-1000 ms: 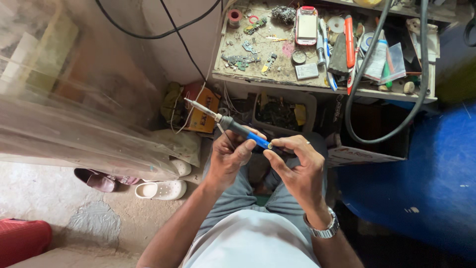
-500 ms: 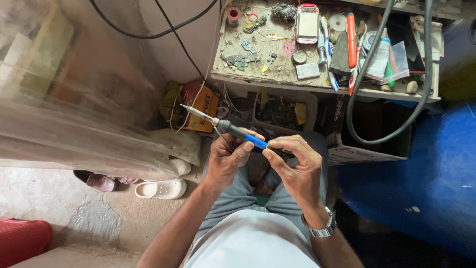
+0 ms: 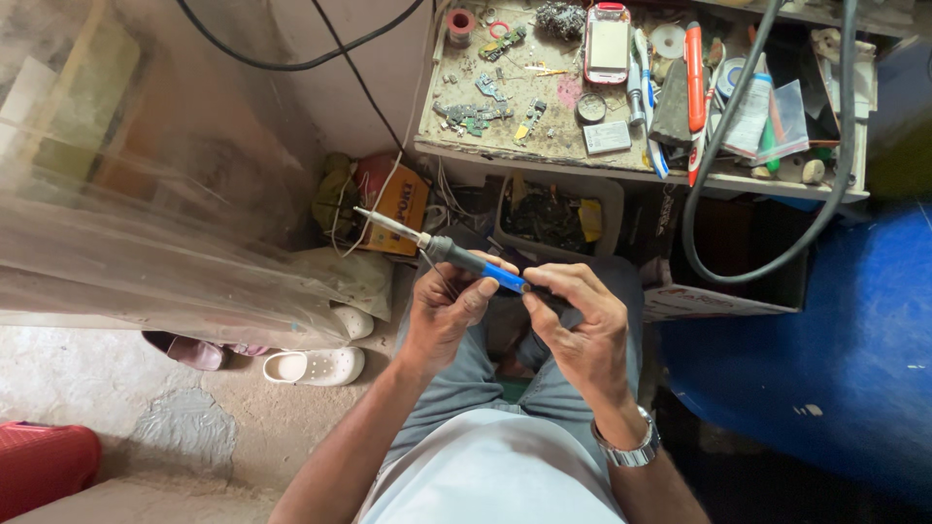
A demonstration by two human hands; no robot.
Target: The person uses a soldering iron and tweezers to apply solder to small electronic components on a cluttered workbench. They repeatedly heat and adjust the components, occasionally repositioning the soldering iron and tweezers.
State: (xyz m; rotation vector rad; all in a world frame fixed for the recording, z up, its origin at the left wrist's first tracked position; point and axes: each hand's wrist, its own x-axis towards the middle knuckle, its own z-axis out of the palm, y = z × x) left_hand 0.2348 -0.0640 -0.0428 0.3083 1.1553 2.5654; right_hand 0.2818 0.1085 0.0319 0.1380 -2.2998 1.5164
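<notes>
2 hands, left hand [image 3: 442, 315] and right hand [image 3: 581, 325], pinch shut around the soldering iron [image 3: 466, 260]; a slipping grip could drop its metal tip onto his lap.

One soldering iron [image 3: 456, 257], one phone [image 3: 608, 43], two shoes [image 3: 313, 366].

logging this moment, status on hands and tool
Left hand and right hand both grip blue-handled soldering iron over lap. Metal tip up-left, clear. Cluttered wooden workbench ahead, untouched.
</notes>
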